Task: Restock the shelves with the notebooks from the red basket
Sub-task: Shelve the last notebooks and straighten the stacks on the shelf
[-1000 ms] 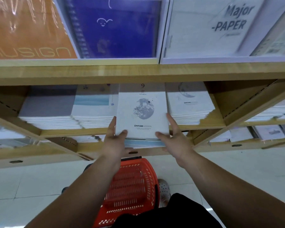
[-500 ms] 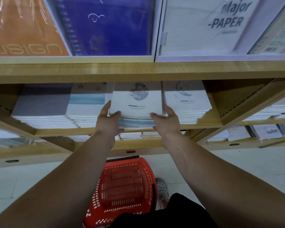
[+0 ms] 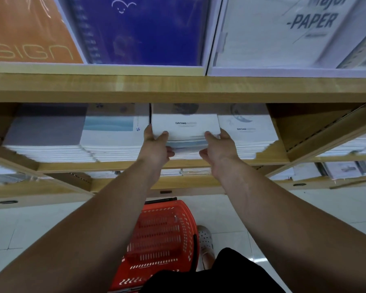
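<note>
Notebook (image 3: 185,125), white cover printed DARING: flat on top of the middle stack of the wooden shelf (image 3: 114,166), beneath the upper board (image 3: 178,87), held at both near corners.

Left to right along the shelf:
- Lilac-grey stack (image 3: 47,123), with the wave-cover stack (image 3: 112,132) just beside it.
- Left hand (image 3: 154,146): thumb on the cover at the near-left corner, forefinger straight along the left edge, other fingers curled underneath, so a pinch on that corner.
- Between the hands: the near short edge of the notebook, facing the person.
- Right hand (image 3: 219,148): mirrored grip, with the thumb on top at the near-right corner and the fingers curled below.
- Matching DARING stack (image 3: 247,130), just beside.

Lies ahead of both sets of fingertips, toward the back of the shelf. Long axis front to back, straight away from the person. Neither hand nearer, grip symmetrical. Lettering upright as seen from the front, hence head of the cover to the rear, far end hidden under the upper board.

Probably calls for a short straight push along that axis, then release.

On the floor between the forearms: red basket (image 3: 163,240), no notebook discernible inside.
</note>
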`<action>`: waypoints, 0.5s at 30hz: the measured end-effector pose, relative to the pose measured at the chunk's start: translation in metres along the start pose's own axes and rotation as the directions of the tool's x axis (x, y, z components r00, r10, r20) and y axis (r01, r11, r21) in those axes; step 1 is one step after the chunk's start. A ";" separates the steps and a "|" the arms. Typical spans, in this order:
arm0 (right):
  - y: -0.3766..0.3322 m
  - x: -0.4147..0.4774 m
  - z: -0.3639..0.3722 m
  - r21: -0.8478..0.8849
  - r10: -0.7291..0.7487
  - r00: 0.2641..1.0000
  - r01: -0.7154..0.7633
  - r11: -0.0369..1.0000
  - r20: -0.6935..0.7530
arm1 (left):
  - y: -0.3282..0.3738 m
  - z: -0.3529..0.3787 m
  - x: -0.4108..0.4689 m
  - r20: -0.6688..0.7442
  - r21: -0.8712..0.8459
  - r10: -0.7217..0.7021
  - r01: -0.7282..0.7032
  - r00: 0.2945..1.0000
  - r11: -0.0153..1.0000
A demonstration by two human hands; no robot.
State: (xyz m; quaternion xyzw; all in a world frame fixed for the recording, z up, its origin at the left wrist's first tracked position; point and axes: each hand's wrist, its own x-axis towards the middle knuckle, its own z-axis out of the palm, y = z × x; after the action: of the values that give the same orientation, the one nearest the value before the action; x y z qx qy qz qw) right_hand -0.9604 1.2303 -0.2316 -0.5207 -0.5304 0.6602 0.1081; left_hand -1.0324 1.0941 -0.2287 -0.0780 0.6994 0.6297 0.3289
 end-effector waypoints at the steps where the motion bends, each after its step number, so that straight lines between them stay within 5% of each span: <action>1: -0.003 -0.001 -0.002 -0.009 0.010 1.000 -0.010 1.000 0.021 | 0.000 -0.002 0.000 0.025 -0.020 -0.008 0.008 1.000 1.000; 5: -0.004 -0.007 -0.020 -0.258 -0.070 0.994 0.090 0.962 0.086 | 0.003 -0.021 -0.004 0.006 0.043 -0.005 0.004 1.000 0.999; 8: -0.007 0.007 -0.029 -0.567 -0.308 0.948 0.295 0.769 0.075 | 0.010 -0.029 0.010 -0.155 0.293 0.118 -0.069 0.981 0.954; 10: -0.013 0.014 -0.023 -0.671 -0.351 0.927 0.343 0.658 0.130 | 0.014 -0.028 0.019 -0.124 0.430 0.207 -0.136 0.970 0.892; 15: -0.015 0.010 -0.006 -0.795 -0.399 0.910 0.325 0.512 0.114 | 0.015 -0.017 0.018 -0.133 0.383 0.250 -0.183 0.959 0.905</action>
State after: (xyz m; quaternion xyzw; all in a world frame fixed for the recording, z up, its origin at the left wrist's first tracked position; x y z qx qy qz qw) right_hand -0.9665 1.2468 -0.2242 -0.4176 -0.8603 0.2917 0.0203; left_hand -1.0598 1.0868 -0.2267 0.0069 0.8357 0.5109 0.2014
